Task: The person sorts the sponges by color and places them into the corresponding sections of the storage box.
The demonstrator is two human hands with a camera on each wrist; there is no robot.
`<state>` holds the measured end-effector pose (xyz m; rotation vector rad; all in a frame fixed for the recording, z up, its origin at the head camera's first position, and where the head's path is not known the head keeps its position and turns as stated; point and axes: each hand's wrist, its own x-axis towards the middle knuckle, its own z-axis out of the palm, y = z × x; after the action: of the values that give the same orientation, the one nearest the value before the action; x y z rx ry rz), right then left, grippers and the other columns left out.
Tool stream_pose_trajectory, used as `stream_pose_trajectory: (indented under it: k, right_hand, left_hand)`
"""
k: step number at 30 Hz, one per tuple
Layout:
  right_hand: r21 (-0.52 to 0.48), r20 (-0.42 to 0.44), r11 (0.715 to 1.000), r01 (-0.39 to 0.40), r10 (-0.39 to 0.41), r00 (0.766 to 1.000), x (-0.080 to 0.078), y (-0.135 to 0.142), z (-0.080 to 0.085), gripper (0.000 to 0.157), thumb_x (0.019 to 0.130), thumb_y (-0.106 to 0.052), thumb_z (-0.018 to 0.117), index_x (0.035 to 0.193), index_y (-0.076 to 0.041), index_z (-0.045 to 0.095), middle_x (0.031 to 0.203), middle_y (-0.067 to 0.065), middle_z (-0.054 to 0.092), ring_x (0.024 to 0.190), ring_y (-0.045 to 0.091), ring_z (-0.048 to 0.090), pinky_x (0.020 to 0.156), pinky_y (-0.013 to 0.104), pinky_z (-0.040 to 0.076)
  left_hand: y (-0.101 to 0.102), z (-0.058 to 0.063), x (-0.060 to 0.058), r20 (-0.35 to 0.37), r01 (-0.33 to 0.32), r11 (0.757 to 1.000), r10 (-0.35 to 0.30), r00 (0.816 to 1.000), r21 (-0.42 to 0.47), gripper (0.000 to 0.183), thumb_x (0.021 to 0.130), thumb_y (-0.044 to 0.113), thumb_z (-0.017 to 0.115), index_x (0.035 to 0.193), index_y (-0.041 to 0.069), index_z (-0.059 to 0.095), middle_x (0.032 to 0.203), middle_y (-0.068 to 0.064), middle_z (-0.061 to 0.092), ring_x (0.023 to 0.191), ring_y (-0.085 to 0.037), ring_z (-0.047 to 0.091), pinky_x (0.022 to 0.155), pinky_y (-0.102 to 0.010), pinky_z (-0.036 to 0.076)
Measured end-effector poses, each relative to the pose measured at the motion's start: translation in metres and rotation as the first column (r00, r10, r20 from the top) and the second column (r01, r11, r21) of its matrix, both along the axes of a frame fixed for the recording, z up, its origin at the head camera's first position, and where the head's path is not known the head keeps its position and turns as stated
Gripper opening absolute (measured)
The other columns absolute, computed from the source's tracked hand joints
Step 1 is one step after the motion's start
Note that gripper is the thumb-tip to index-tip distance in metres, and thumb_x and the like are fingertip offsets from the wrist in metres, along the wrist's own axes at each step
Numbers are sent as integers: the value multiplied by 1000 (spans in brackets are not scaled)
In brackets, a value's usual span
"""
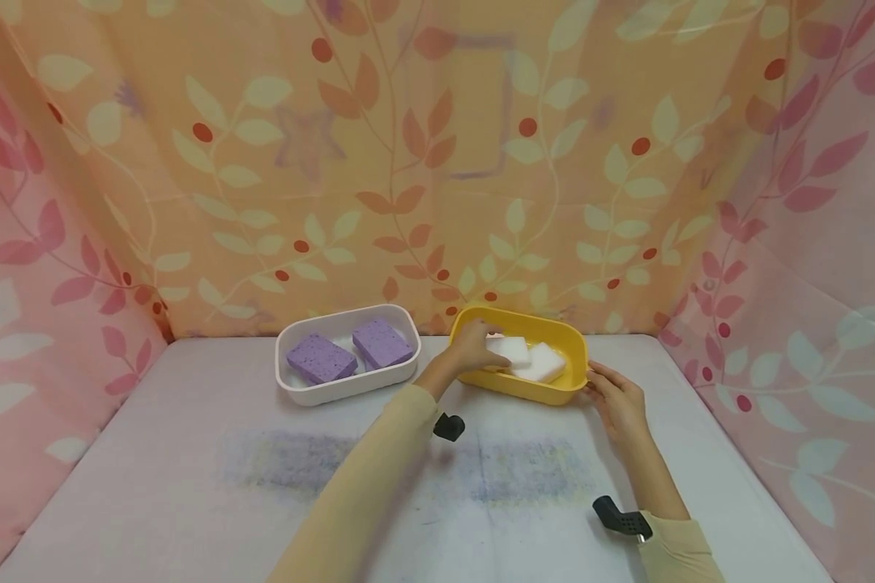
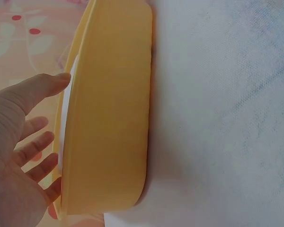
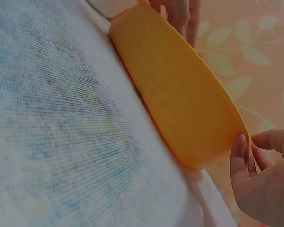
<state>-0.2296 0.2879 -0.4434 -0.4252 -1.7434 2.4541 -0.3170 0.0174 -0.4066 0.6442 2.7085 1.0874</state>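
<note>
A yellow tub (image 1: 547, 397) stands at the back of the table, with white sponges (image 1: 542, 364) inside. My left hand (image 1: 470, 348) reaches over its left end, thumb and fingers spread apart around the left white sponge (image 1: 512, 351). The left wrist view shows the thumb (image 2: 47, 87) at the near rim and the other fingers loosely bent, partly behind the tub wall. At the tub's right end, my right hand (image 1: 620, 405) pinches the rim between thumb and fingers, as the right wrist view also shows.
To the left stands a white tub (image 1: 346, 393) holding two purple sponges (image 1: 322, 359). The white tabletop (image 1: 153, 486) has blue-purple smudges (image 1: 525, 470) in front of the tubs. Floral curtains (image 1: 437, 162) hang close behind and on both sides.
</note>
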Motion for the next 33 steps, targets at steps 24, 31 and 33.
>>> stream_pose_trajectory:
  k: [24,31,33]
  right_hand:
    - [12,-13,1000,0,0,1000,-5,8,24,38,105,-3,60,82,-27,79,91,-8,70,81,7,65,81,16,60]
    - [-4,-27,1000,-17,17,999,-4,9,31,32,105,-2,60,88,-22,79,91,-9,72,80,8,68,82,18,61]
    - [4,-33,1000,-18,18,999,-4,9,31,31,105,-2,61,89,-22,79,90,-10,72,80,8,69,82,19,61]
  left_hand:
    - [-50,-2,28,-102,-108,971,132,986,213,59,95,32,78,141,-2,64,143,-19,62,130,-39,57,112,-54,47]
    - [-69,-1,47,-158,-159,945,210,965,285,45,96,26,79,130,-2,70,131,-19,66,121,-39,58,104,-53,51]
    - [-77,1,53,-158,-179,939,232,960,294,41,97,25,78,128,-1,72,130,-18,66,123,-39,59,107,-54,51]
